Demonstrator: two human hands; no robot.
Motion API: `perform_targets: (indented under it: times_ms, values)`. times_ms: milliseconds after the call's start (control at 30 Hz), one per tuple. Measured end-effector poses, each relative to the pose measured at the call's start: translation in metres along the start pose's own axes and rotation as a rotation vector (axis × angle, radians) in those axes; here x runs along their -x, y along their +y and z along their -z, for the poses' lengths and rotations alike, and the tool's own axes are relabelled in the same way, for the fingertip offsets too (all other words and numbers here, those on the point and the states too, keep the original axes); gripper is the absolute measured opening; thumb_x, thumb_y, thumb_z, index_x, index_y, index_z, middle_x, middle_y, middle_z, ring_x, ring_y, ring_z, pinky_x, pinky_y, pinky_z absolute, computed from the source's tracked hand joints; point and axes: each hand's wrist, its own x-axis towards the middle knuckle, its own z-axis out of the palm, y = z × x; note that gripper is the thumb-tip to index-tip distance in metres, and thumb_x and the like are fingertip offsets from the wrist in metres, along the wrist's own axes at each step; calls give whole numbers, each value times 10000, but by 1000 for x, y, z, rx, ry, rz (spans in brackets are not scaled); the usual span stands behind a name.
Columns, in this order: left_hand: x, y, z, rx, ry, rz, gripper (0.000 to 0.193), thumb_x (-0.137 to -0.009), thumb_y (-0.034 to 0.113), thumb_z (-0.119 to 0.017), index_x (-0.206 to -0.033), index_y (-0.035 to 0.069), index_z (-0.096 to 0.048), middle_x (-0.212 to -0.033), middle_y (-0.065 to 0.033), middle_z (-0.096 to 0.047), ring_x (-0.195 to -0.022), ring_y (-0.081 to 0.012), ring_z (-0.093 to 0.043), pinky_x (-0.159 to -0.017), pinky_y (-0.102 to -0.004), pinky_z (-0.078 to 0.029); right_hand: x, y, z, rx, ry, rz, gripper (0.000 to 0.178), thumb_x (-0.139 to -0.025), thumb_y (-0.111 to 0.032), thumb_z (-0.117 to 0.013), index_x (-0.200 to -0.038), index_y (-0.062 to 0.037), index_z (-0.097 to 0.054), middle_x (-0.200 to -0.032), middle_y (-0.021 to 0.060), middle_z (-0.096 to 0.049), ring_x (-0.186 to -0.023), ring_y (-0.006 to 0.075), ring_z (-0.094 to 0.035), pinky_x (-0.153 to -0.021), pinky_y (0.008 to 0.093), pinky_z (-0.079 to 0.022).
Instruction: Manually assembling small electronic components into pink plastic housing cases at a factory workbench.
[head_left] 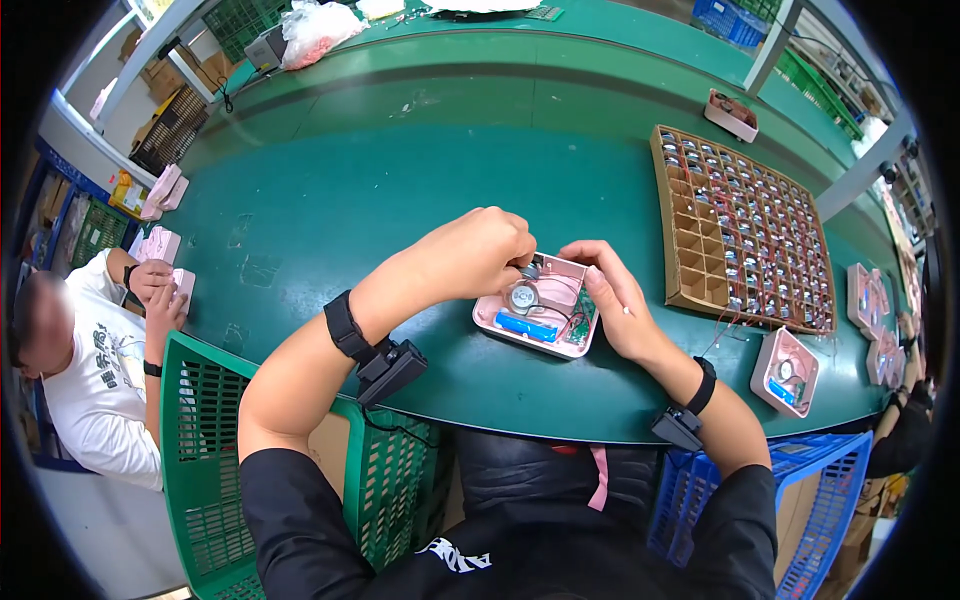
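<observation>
In front of me on the green table sits an open pink plastic housing (pixel 484 312). A blue cylindrical battery (pixel 526 327), a round metal-rimmed part (pixel 522 296), a green circuit board (pixel 580 325) and thin wires lie inside it. My right hand (pixel 622 310) grips the housing's right side, thumb at the rim and fingers curled round the far corner. Over the far left corner, my left hand (pixel 490 250) is closed with fingertips pinched down into the housing; what they pinch is hidden.
To the right stands a divided cardboard tray (pixel 690 295) of small wired parts. Beside it is another pink housing (pixel 785 372); one more (pixel 732 116) lies farther back. A green crate (pixel 210 450) and a blue crate (pixel 830 490) flank me. A co-worker (pixel 100 370) sits left.
</observation>
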Motion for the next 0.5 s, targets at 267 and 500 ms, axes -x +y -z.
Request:
perform_targets:
  times_ms: [267, 500]
  values:
    - [-1, 0, 0, 39, -23, -22, 82, -730, 16, -722, -803, -20, -707, -807, -147, -670, -751, -346, -675, -672, -434, -553, 2, -2, -1, -24, 5, -1, 571, -1107, -504, -428, -1309, 18, -536, -1261, 101, -586, -1223, 191, -546, -1081, 341, -408]
    - [-4, -3, -2, 22, -33, -42, 93, -734, 31, -741, -813, -2, -703, -811, -137, -654, -775, -342, -669, -690, -438, -551, 7, -10, 6, -72, -39, -29, 511, -1069, -423, -572, -1341, 8, -532, -1310, 109, -572, -1227, 219, -553, -1097, 362, -407]
